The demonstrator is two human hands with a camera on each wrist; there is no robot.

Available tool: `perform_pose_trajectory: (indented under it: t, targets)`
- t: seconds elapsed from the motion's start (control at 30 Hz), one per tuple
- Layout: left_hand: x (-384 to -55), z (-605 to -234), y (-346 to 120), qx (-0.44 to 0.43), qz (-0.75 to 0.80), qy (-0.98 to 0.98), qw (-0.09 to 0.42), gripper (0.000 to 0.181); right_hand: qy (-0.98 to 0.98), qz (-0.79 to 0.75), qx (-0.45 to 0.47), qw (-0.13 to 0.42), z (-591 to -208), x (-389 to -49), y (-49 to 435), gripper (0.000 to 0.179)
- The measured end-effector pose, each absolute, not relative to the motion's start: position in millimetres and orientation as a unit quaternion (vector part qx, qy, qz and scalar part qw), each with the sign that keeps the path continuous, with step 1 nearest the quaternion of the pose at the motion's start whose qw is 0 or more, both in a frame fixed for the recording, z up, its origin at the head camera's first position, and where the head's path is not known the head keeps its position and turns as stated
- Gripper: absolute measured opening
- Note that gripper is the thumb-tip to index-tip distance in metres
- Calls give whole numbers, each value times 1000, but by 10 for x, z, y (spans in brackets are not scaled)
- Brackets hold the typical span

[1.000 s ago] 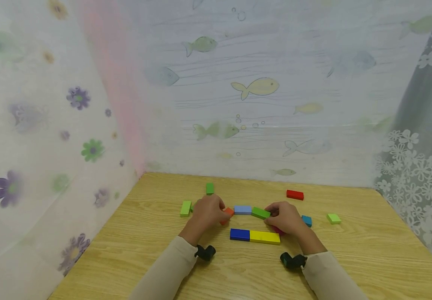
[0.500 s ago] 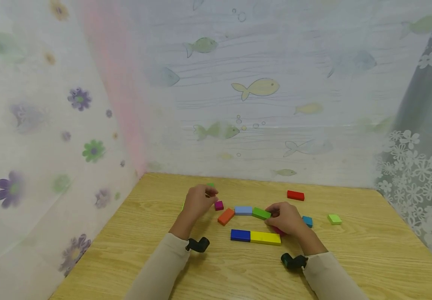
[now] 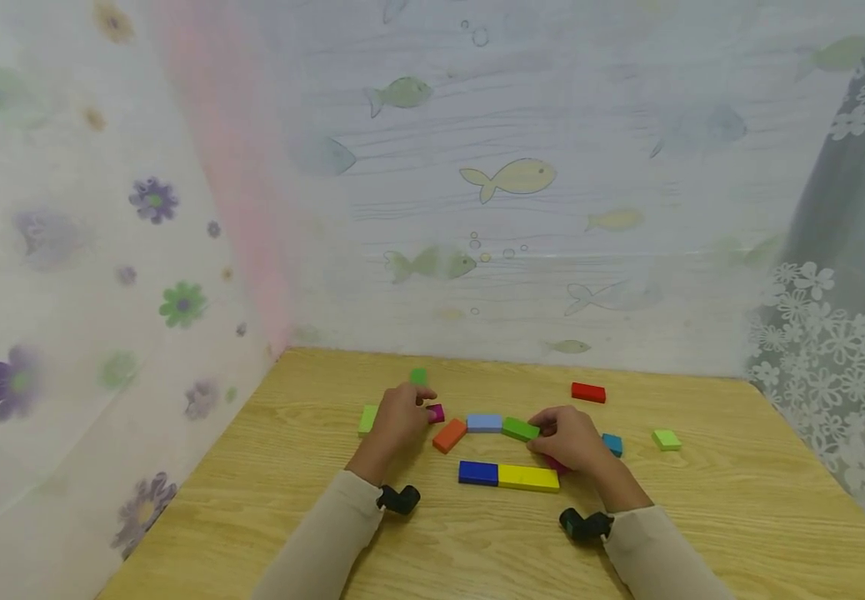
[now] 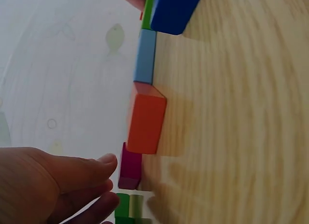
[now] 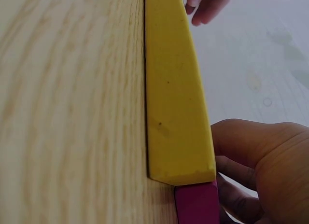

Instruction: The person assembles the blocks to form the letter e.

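My left hand (image 3: 400,417) is beside a small magenta block (image 3: 437,412), its thumb at the block's near left side. In the left wrist view the thumb and fingers stay loose, left of the magenta block (image 4: 130,167). With thumb and fingertips my right hand (image 3: 572,438) pinches the right end of a green block (image 3: 519,429). That block meets a light blue block (image 3: 484,423), which touches an orange block (image 3: 450,436) set at a slant. A dark pink block (image 3: 556,465) is partly hidden under the right hand.
A dark blue block (image 3: 478,473) and a yellow block (image 3: 527,477) lie end to end in front. Around them are a red block (image 3: 588,392), a teal block (image 3: 612,445), and light green blocks (image 3: 667,440) on the wooden table (image 3: 477,550). Patterned curtains (image 3: 522,275) stand behind.
My left hand has let go of the orange block and moved left and back, reaching the small magenta block. The right hand keeps its hold on the green block.
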State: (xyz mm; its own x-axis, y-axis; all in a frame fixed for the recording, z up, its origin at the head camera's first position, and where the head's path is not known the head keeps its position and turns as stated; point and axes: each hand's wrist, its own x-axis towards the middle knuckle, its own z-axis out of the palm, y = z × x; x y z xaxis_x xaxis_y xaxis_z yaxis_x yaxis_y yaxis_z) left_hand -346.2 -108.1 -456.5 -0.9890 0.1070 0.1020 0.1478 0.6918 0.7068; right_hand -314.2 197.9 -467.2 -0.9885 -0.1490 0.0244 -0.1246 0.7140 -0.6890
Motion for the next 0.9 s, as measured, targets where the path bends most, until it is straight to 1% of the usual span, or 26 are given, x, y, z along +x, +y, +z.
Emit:
perform_pose_trajectory:
  t: [0.17, 0.4, 0.63, 0.9]
  targets:
    - [-3462, -4613, -1076, -83, -351, -932, 34, 29, 927, -368, -76, 16, -4658, -3145, 1963, 33]
    - [-3475, -4662, -1061, -99, -323, -941, 40, 12, 928, -365, -71, 15, -4677, -3148, 1966, 33]
    - [-3467, -4655, -1052, -98, -314, -943, 53, 13, 927, -367, -73, 15, -4682, -3157, 1964, 32]
    - [-3462, -4638, -1043, -96, -322, -941, 52, 12, 927, -368, -71, 13, -4696, -3157, 1971, 32]
